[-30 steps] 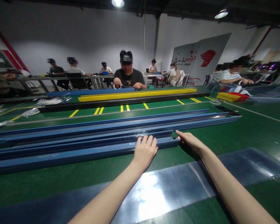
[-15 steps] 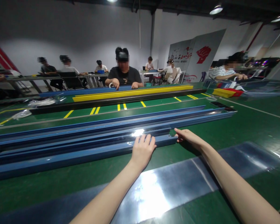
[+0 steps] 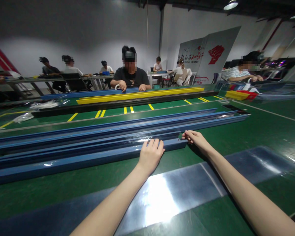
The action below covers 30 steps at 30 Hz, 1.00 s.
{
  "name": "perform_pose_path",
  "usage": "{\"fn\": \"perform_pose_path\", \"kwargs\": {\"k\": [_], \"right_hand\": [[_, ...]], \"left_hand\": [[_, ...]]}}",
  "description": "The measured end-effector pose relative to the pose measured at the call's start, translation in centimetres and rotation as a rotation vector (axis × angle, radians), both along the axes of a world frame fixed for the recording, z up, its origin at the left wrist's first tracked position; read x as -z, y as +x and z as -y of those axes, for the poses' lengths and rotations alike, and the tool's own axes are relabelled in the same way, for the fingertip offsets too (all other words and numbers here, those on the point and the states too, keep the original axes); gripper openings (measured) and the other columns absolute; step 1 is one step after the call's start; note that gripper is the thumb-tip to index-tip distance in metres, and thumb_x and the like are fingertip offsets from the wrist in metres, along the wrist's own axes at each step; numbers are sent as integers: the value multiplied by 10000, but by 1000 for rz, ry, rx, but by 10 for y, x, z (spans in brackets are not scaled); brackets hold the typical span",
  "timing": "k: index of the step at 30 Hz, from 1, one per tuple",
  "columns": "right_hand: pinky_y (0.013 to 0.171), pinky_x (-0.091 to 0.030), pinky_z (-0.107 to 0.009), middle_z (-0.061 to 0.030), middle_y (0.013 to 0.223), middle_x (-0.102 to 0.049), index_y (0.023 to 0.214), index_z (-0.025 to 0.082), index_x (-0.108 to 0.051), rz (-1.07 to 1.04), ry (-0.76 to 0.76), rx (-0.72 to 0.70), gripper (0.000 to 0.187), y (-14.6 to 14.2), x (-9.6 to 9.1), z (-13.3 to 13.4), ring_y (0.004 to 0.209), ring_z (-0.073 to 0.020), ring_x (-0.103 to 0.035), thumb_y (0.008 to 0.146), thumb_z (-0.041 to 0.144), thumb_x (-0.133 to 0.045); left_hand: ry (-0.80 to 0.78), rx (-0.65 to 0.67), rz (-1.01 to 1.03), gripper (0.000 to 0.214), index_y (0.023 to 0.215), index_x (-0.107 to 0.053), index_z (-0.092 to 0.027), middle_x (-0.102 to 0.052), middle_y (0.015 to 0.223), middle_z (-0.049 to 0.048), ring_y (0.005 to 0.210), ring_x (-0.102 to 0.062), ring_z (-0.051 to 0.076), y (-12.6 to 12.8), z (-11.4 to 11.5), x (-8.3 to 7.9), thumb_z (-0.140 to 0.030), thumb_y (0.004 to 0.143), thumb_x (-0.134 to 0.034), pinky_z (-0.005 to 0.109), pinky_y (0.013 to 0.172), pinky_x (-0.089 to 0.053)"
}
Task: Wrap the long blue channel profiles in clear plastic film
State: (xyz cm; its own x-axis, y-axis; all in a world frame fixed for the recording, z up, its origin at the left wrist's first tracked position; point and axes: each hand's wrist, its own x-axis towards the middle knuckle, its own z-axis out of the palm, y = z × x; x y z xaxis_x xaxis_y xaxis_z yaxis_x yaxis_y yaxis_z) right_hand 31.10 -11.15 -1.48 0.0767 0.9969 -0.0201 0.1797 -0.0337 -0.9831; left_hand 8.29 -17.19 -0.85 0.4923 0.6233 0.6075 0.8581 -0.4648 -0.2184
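Observation:
Several long blue rails lie side by side across the green table. My left hand (image 3: 150, 154) rests palm down on the nearest blue rail (image 3: 83, 160), fingers curled over its top edge. My right hand (image 3: 196, 139) touches the right end of that same rail, with its fingers curled against the end. A clear plastic sheet (image 3: 177, 193) lies flat on the table under my forearms.
Longer blue rails (image 3: 113, 129) lie just beyond the near one. Farther back lie a black rail (image 3: 127, 104) and a yellow rail (image 3: 137, 95). A person in a dark shirt (image 3: 130, 77) sits opposite, others behind. Yellow and red boxes (image 3: 239, 94) sit at the right.
The view has shifted slightly. Both hands stay on the near blue rail, which sits a little farther from me than before.

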Motion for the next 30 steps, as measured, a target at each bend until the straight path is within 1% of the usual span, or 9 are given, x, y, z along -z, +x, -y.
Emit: {"fn": "perform_pose_path", "kwargs": {"k": [4,9,13,24,27,30], "right_hand": [[444,-295,-203,-18,639,-582,655,172,-565,41,59,-26,354,-3,1,0,528,-80,-410,640,524,-584],[481,-330,-210,-13,662,-583,682,174,-583,144,117,-70,318,-4,0,1,583,-101,-459,645,491,-586],[497,-342,-218,-24,683,-602,690,177,-584,191,111,-70,319,-4,-2,3,625,-122,-490,631,490,-592],[526,-346,-234,-19,670,-594,673,178,-579,206,116,-88,341,-5,-3,4,617,-125,-487,611,513,-595],[524,-343,-236,-14,654,-583,655,178,-575,214,115,-91,347,-5,-4,3,602,-121,-475,601,520,-596],[522,-341,-236,-5,634,-567,644,177,-574,209,115,-90,339,-4,-3,2,591,-116,-465,602,513,-595]], "left_hand": [[5,2,-8,186,949,-551,-159,-603,888,57,798,-526,186,0,0,0,-285,815,-521,306,677,-355],[0,9,-25,186,963,-543,-153,-601,875,53,783,-529,177,0,-1,1,-276,831,-496,302,674,-348],[0,18,-33,174,948,-540,-151,-599,860,47,764,-529,175,0,-2,1,-273,839,-480,303,652,-340],[23,35,-50,163,916,-544,-152,-592,814,52,714,-529,170,0,-3,0,-271,849,-456,307,633,-324],[47,38,-32,161,861,-552,-161,-586,765,41,685,-527,161,0,-4,0,-242,868,-413,306,617,-309],[67,45,-22,170,845,-554,-170,-583,744,30,665,-521,155,0,-5,0,-212,878,-392,300,604,-292]]}}
